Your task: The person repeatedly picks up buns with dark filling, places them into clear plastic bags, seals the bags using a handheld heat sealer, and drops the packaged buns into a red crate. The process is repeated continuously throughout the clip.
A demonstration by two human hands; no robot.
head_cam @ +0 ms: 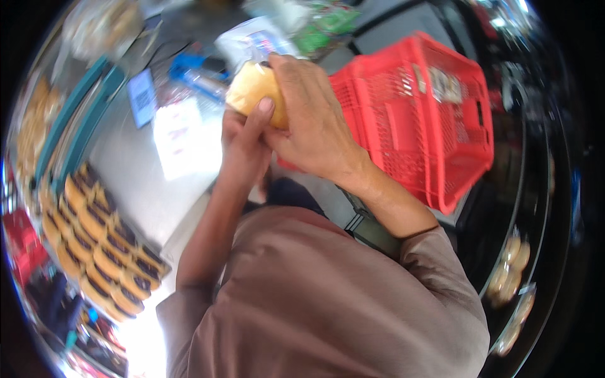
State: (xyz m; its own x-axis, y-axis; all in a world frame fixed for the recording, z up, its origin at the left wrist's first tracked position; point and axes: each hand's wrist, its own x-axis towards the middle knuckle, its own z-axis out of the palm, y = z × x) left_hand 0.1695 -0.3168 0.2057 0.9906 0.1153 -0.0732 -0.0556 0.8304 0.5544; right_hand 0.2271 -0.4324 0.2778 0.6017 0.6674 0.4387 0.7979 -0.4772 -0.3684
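Note:
Both my hands are on a golden bun [255, 87] with a glossy surface, which looks wrapped in clear plastic. My left hand [246, 137] cups it from below, its thumb pressed on the near face. From the right, my right hand [314, 113] spans the bun, fingers over its far side. A dark strip shows at the bun's far edge, partly covered by fingers. Just beyond the hands is a white printed plastic bag [257, 40]; whether it touches the bun cannot be told.
On the metal table [127, 165] to the left, rows of dark-filled buns [104, 245] lie beside teal bars [90, 118]. A blue tape dispenser [196, 73], a card with a printed code [142, 98] and a bright white sheet [182, 137] lie nearer. Red plastic crates [401, 123] stand at right.

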